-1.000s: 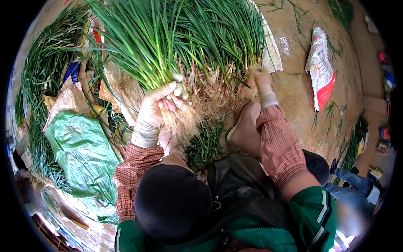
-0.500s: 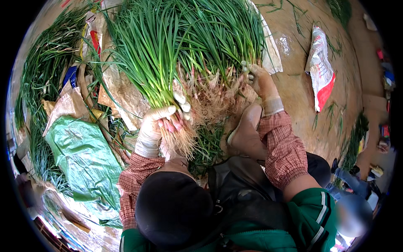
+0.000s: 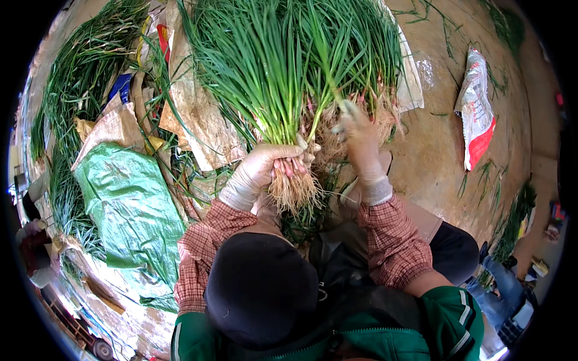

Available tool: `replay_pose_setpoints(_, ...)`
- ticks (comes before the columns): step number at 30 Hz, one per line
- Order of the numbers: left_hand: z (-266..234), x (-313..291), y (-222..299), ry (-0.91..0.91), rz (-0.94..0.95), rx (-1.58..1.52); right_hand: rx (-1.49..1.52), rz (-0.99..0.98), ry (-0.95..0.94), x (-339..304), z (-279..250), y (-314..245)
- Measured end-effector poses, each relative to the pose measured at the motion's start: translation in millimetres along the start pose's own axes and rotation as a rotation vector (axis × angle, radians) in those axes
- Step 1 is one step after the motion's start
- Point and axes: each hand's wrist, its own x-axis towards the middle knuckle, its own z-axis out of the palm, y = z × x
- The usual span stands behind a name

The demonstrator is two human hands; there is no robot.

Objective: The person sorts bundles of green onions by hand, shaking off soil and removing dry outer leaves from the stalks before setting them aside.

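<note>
fingers of left hand (image 3: 263, 163): closed round leafy bunch (image 3: 283, 117), upper centre of frame, roots (image 3: 295, 191) lowermost. right hand (image 3: 361, 144): blurred, fingers pinching stalk (image 3: 330, 75), right of centre. green sheet (image 3: 129, 204): left of frame.

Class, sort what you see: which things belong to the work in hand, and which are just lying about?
Work in hand:
- left hand, gripping a spring onion bunch
- right hand, blurred, near the onion heap

Apparently lying about:
- green plastic sheet
- white-and-red sack
- blue scrap

We wear a green top (image 3: 385, 342) with white sleeve stripes (image 3: 463, 298), red-checked oversleeves (image 3: 394, 237), pale wrist cuffs (image 3: 378, 191), black legwear (image 3: 262, 289) and tan boots (image 3: 418, 219).
</note>
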Motion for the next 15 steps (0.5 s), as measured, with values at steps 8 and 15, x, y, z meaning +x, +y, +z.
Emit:
replay_pose_setpoints(8, 8, 11, 2, 0.022, -0.003, 0.039, 0.059, 0.232, -0.222, -24, 25, -11)
replay_pose_setpoints(15, 11, 16, -1, -0.129, 0.044, -0.145, 0.18, -0.015, 0.076, -21, 1, 17)
